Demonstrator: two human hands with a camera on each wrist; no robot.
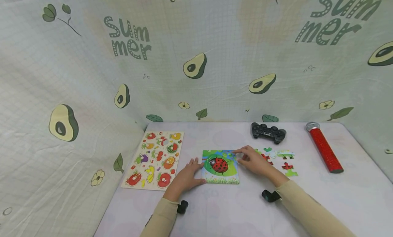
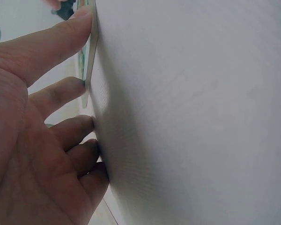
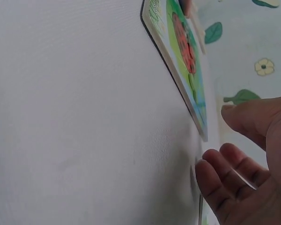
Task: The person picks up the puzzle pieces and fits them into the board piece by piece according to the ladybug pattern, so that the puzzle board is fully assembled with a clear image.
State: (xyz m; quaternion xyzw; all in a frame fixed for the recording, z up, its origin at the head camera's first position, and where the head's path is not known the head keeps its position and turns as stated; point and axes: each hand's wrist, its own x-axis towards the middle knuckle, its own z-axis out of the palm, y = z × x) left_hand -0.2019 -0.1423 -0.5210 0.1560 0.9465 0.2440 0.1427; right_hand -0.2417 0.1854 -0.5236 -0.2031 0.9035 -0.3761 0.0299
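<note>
A square ladybug puzzle board (image 1: 209,175) lies flat on the table, a red spotted ladybug at its middle. Along its left side rests my left hand (image 1: 188,175), fingers spread and the thumb at the front edge. The left wrist view shows that thumb (image 2: 68,40) touching the board's rim (image 2: 90,61), with the other fingertips low by the table. My right hand (image 1: 253,161) is at the far right corner, its index finger reaching onto the board. In the right wrist view, thumb and fingers are apart with nothing between them, beside the board's corner (image 3: 199,110).
Several loose puzzle pieces (image 1: 285,154) lie right of the right hand, partly hidden behind it. A black game controller (image 1: 268,133) sits behind them, and a red glittery microphone (image 1: 325,148) lies farther right. On the left is a fruit puzzle board (image 1: 141,165). A printed cloth (image 1: 227,104) hangs behind the table.
</note>
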